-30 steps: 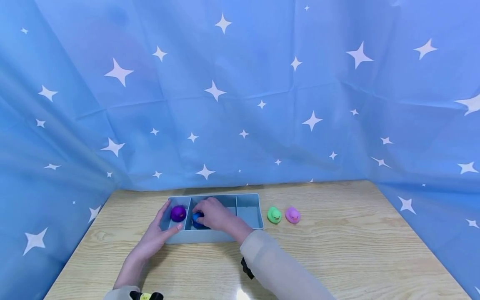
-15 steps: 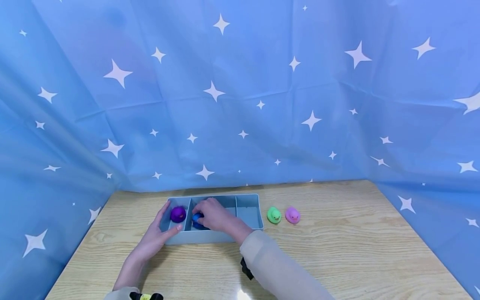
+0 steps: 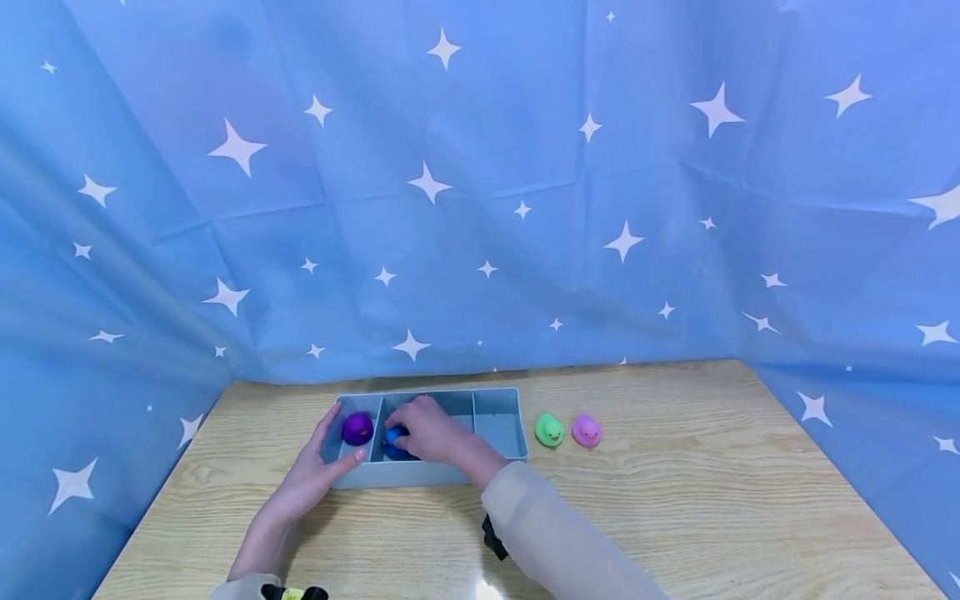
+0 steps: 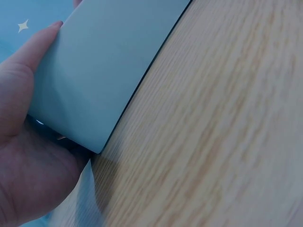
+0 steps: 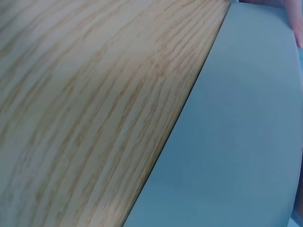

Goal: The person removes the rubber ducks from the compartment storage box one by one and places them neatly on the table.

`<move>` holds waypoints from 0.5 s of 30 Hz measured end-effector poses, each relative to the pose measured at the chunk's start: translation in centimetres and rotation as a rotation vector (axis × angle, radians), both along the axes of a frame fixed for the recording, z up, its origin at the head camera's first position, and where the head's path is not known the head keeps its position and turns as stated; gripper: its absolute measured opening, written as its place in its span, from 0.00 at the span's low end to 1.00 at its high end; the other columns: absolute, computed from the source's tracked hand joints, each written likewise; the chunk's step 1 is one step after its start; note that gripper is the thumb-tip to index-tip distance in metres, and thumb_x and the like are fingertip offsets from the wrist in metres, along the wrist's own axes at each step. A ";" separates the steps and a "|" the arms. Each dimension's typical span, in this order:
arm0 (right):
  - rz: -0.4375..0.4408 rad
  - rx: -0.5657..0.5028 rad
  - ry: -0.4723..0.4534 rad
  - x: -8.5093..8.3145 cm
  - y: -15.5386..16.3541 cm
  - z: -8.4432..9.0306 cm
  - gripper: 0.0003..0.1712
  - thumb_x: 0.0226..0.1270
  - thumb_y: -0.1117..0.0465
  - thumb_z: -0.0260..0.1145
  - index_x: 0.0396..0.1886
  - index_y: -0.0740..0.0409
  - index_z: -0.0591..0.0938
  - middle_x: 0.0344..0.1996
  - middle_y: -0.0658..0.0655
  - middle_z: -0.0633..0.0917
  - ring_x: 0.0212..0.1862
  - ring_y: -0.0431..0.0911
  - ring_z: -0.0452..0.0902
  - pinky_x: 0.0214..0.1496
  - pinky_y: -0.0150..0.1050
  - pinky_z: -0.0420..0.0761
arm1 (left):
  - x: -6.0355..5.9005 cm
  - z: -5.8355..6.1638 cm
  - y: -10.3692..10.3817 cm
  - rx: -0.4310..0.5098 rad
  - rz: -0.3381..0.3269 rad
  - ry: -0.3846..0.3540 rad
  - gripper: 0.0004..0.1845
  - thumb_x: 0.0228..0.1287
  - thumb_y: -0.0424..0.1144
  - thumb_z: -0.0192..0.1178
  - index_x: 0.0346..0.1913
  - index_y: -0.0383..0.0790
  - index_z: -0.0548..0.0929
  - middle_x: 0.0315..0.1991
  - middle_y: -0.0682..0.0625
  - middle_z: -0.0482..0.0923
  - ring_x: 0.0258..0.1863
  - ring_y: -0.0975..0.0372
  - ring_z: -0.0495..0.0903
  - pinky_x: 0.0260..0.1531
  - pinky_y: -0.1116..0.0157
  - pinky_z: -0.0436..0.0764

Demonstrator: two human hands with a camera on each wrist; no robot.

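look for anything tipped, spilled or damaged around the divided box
Nothing stands out: the divided box sits flat on the table, the green duck and pink duck upright beside it. The right hand partly hides the blue toy.

There is one box (image 3: 420, 475) with three parts, on one surface (image 3: 675, 508). There are three ducks: one purple duck (image 3: 357, 428), one green duck (image 3: 550, 431) and one pink duck (image 3: 587, 431). There is one blue toy (image 3: 393, 442), partly hidden. There are two hands, one left hand (image 3: 306, 479) and one right hand (image 3: 429, 429).
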State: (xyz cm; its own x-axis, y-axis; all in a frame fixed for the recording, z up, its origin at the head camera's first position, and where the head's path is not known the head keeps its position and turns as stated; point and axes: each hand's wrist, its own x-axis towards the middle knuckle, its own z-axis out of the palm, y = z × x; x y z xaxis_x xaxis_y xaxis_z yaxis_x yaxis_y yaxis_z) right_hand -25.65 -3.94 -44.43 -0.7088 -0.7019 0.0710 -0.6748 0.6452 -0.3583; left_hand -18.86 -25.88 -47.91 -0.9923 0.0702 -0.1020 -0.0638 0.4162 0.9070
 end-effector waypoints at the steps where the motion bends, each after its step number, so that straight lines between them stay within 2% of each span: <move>1: 0.001 -0.008 -0.002 0.0 0.0 0.0 0.14 0.74 0.59 0.69 0.56 0.54 0.89 0.50 0.48 0.88 0.56 0.44 0.79 0.66 0.38 0.73 | 0.0 0.0 0.0 0.000 -0.001 -0.001 0.53 0.71 0.52 0.65 0.84 0.52 0.39 0.83 0.39 0.38 0.79 0.37 0.37 0.70 0.29 0.40; 8: 0.010 -0.048 0.004 -0.2 0.2 -0.3 0.15 0.73 0.59 0.69 0.56 0.54 0.88 0.50 0.47 0.89 0.56 0.42 0.80 0.65 0.38 0.73 | -0.2 0.0 -0.1 -0.001 -0.003 -0.003 0.53 0.71 0.52 0.65 0.84 0.52 0.39 0.83 0.39 0.38 0.79 0.37 0.37 0.70 0.30 0.41; 15: -0.001 -0.127 -0.075 0.1 0.6 0.0 0.15 0.73 0.61 0.69 0.56 0.56 0.88 0.50 0.49 0.88 0.55 0.42 0.80 0.58 0.33 0.78 | 0.1 0.0 -0.1 -0.013 -0.008 -0.006 0.53 0.70 0.53 0.66 0.84 0.54 0.39 0.83 0.36 0.38 0.79 0.35 0.37 0.69 0.28 0.42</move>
State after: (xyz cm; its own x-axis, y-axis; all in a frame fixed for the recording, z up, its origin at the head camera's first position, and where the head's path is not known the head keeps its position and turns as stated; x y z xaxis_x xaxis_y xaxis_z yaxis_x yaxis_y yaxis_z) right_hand -25.58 -3.34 -44.39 -0.7164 -0.6896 0.1060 -0.6423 0.5925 -0.4861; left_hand -18.73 -25.94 -47.89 -0.9910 0.0766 -0.1094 -0.0663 0.4286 0.9010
